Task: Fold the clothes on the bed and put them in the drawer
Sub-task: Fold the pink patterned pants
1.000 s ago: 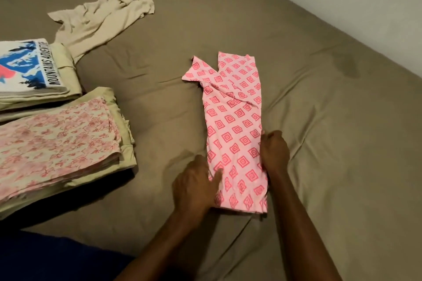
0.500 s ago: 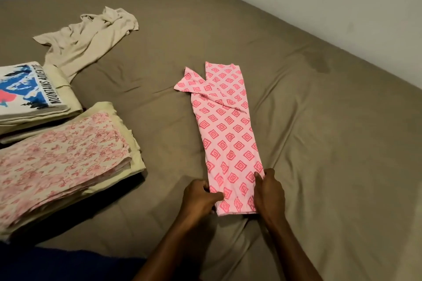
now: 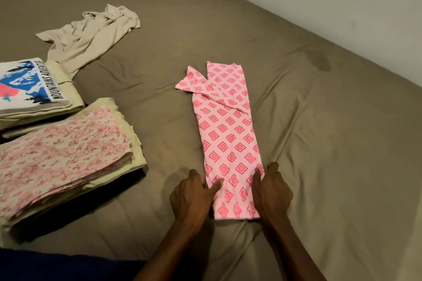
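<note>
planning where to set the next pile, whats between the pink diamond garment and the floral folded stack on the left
In the head view, only bare brown bedsheet lies between the pink diamond garment and the floral folded stack; the left hand sits at the garment's near edge.

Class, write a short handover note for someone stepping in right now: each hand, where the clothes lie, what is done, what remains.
Left hand: pinches the near left edge of the pink diamond-print garment.
Right hand: grips its near right edge.
The garment lies as a long narrow strip on the bed, not yet folded short.
Done: two folded stacks at the left, the floral stack and the printed T-shirt stack.
Left: finish the pink one, fold the crumpled beige garment, then put everything in the drawer, which is not in view.
</note>
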A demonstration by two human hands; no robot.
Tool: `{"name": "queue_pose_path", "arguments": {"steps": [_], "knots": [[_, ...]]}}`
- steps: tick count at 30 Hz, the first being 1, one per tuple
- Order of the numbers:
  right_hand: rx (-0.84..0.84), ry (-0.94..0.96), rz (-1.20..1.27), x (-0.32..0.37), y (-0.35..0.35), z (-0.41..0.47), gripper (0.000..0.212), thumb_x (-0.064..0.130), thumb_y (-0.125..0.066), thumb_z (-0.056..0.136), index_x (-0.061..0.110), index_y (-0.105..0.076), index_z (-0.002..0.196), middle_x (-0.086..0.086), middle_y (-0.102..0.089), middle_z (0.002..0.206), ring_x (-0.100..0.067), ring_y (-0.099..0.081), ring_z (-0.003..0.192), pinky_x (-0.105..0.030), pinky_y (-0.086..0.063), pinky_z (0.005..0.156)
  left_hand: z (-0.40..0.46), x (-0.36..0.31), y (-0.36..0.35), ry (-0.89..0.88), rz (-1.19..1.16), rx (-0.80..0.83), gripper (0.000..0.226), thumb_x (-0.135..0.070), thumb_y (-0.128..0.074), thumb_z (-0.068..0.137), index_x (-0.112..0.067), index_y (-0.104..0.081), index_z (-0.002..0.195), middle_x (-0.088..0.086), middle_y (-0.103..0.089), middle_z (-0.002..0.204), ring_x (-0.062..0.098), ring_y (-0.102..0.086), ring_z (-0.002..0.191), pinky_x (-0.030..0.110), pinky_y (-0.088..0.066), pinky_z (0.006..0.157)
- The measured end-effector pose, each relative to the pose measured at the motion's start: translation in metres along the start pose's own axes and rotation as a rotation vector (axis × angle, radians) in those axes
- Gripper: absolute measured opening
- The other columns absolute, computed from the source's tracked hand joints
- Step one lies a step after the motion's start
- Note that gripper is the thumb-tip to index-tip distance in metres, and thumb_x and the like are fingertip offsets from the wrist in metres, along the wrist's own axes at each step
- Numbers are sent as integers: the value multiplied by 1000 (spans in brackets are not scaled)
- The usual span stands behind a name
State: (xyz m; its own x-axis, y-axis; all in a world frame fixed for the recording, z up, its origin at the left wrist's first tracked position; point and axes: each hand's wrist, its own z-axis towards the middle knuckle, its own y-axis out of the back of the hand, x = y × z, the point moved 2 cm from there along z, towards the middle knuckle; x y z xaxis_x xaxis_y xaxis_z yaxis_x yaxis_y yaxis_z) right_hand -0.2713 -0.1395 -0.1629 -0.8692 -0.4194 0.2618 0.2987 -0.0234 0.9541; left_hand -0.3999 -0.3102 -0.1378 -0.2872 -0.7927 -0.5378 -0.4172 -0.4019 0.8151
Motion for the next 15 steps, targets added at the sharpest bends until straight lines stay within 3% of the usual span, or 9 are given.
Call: {"name": "queue_pose_path", "arguments": {"steps": [6,10,15], "knots": [[-154,200,67,21,-11,117,49,49,-65,93,11,-58,125,-15,-64,110,-37,-64,99,-45,-52,77,43,-12,18,-69,-261,-99,29,-53,-60,96,-25,-55,93,-10,-65,81,7,-61,70,26,-47,60],[-10,458,151,56,-38,200,48,50,-66,91,18,-59,127,-5,-63,117,-26,-63,103,-40,-54,77,101,-32,29,52,-522,-181,20,-42,-66,95,-22,-61,97,-4,-71,84,14,-68,75,30,-55,67],[21,756,120,98,-62,272,43,48,-56,89,16,-65,116,-4,-67,106,-26,-66,89,-36,-52,63,210,-49,39,144,-438,-308,28,-43,-68,87,-18,-66,101,2,-74,96,26,-70,86,38,-57,82]]}}
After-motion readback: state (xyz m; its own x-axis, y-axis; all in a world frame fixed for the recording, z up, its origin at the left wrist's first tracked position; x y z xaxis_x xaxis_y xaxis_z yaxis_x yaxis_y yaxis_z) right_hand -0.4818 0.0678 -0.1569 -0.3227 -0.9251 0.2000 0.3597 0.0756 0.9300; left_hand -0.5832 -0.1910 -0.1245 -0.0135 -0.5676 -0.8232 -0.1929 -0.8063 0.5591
